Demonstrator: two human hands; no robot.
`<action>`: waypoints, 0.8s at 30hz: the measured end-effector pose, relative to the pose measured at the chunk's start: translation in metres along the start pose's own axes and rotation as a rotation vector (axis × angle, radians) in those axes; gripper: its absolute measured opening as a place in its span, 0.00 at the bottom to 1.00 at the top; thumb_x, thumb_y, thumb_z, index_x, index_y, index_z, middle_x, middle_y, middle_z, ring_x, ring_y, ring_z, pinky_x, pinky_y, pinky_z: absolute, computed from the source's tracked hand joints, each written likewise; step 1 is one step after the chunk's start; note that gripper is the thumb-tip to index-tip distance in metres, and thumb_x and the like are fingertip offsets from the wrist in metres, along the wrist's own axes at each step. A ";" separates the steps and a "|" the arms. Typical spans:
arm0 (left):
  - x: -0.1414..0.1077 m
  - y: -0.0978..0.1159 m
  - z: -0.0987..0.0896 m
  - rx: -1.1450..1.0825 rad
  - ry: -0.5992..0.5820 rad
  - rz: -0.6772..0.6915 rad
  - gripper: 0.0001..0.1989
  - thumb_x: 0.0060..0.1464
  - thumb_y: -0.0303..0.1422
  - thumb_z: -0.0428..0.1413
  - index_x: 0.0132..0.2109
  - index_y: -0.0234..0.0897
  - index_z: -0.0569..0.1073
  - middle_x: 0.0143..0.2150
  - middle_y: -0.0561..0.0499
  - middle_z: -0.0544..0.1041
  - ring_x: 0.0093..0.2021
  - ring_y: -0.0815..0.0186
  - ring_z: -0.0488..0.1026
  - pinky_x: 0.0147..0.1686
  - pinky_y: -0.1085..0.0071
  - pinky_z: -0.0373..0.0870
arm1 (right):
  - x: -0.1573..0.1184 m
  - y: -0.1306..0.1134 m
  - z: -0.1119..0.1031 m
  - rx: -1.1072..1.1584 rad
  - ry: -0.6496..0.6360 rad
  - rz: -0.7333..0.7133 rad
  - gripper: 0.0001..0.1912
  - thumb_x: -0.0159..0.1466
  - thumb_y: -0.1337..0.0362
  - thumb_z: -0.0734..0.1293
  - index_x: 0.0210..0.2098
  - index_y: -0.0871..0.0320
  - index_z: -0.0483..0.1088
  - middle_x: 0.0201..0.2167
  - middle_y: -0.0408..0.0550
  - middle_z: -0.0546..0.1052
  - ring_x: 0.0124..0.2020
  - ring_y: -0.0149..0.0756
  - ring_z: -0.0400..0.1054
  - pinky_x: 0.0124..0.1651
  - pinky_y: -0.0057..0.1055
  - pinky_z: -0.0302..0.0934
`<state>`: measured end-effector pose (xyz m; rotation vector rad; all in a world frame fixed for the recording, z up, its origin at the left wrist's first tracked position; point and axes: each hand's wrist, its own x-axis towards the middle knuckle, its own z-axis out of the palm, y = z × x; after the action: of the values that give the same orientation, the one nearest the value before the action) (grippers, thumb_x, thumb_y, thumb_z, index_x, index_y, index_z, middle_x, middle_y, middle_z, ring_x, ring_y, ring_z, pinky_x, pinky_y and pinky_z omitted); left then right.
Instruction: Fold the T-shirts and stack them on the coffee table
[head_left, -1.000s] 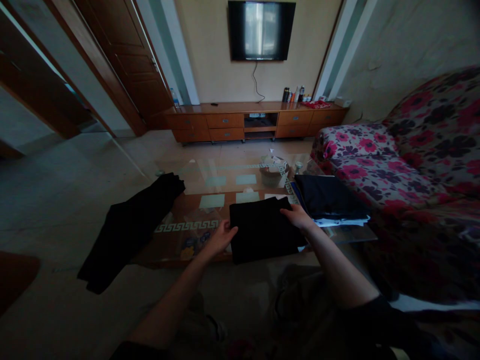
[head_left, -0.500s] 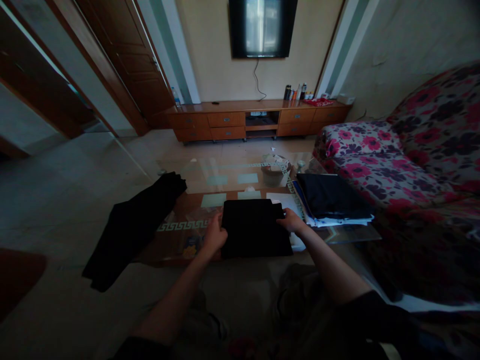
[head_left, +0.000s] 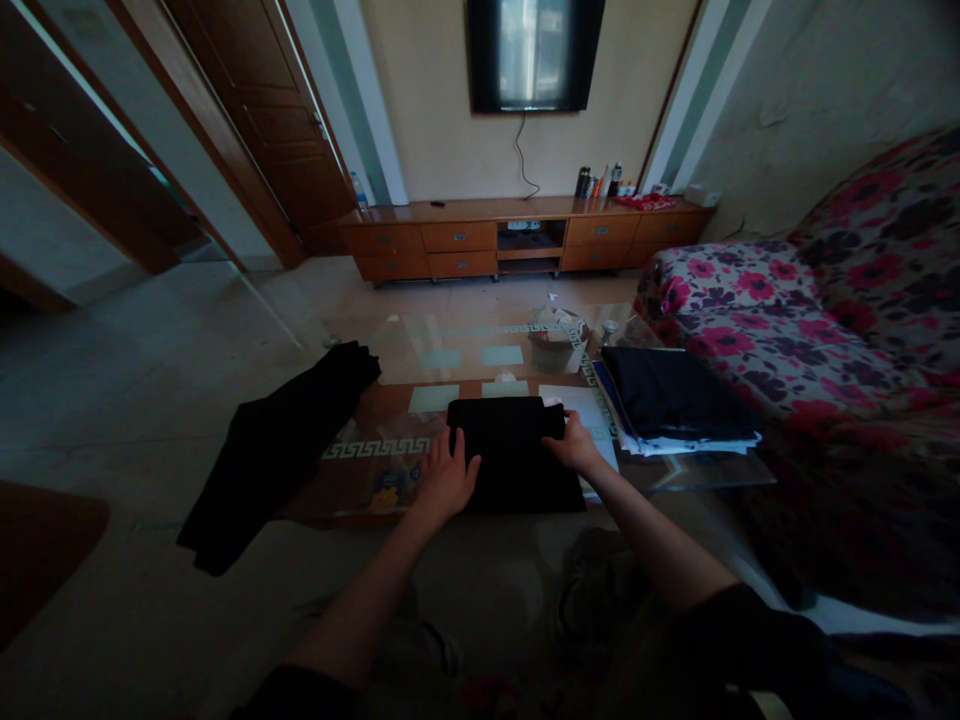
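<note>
A folded black garment (head_left: pixel 517 460) lies on the glass coffee table (head_left: pixel 465 325) in front of me, squared off, with a small step at its upper right corner. My left hand (head_left: pixel 448 475) rests on its left side, palm down and fingers spread. At the upper right corner, the fingers of my right hand (head_left: pixel 574 443) pinch the cloth edge, thumb on top. To the left, a long black garment (head_left: pixel 281 450), perhaps trousers, is draped over the table's end. On the right stands a stack of folded clothes (head_left: pixel 679 400) with a dark piece uppermost.
A bin (head_left: pixel 559 345) shows behind the tabletop. Close on the right is a floral sofa (head_left: pixel 765 330). Beyond the table runs a low wooden TV cabinet (head_left: pixel 457 237) with bottles (head_left: pixel 600 184) on it, below a wall television (head_left: pixel 536 55).
My left hand has moved from gripping the garment's left edge to lying spread on its top. The right hand has shifted slightly inward at the corner. The view has turned a little left.
</note>
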<state>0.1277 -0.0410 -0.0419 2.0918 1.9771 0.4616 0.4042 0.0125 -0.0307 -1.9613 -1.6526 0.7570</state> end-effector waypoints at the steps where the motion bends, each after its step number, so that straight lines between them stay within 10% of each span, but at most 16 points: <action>1: -0.001 0.001 0.000 0.053 -0.004 0.001 0.34 0.67 0.48 0.44 0.72 0.31 0.57 0.75 0.30 0.52 0.73 0.40 0.51 0.68 0.45 0.49 | -0.002 -0.002 -0.001 -0.041 0.015 0.001 0.38 0.60 0.64 0.71 0.65 0.63 0.55 0.46 0.57 0.78 0.47 0.47 0.75 0.51 0.38 0.67; 7: 0.003 0.008 -0.006 0.207 0.079 0.235 0.31 0.69 0.43 0.41 0.73 0.33 0.57 0.78 0.41 0.49 0.77 0.53 0.44 0.73 0.54 0.44 | -0.013 -0.024 0.002 -0.287 0.248 -0.186 0.28 0.69 0.62 0.63 0.67 0.65 0.58 0.60 0.68 0.68 0.60 0.54 0.65 0.59 0.44 0.59; 17: 0.008 -0.007 0.003 0.145 -0.026 0.343 0.30 0.70 0.45 0.42 0.75 0.45 0.54 0.78 0.48 0.49 0.77 0.55 0.43 0.73 0.52 0.45 | 0.028 -0.014 -0.002 -0.169 0.015 0.054 0.17 0.71 0.56 0.62 0.38 0.60 0.78 0.37 0.55 0.82 0.42 0.44 0.76 0.44 0.31 0.63; 24: 0.020 0.009 -0.005 0.159 0.059 0.358 0.26 0.69 0.42 0.44 0.68 0.37 0.66 0.73 0.40 0.60 0.73 0.51 0.55 0.70 0.52 0.52 | 0.002 -0.046 0.011 -0.329 0.261 -0.193 0.25 0.72 0.58 0.59 0.64 0.64 0.65 0.62 0.67 0.70 0.62 0.54 0.64 0.61 0.44 0.57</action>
<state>0.1353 -0.0217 -0.0325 2.5751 1.7192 0.4452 0.3633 0.0224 -0.0085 -1.9716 -1.8555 0.1548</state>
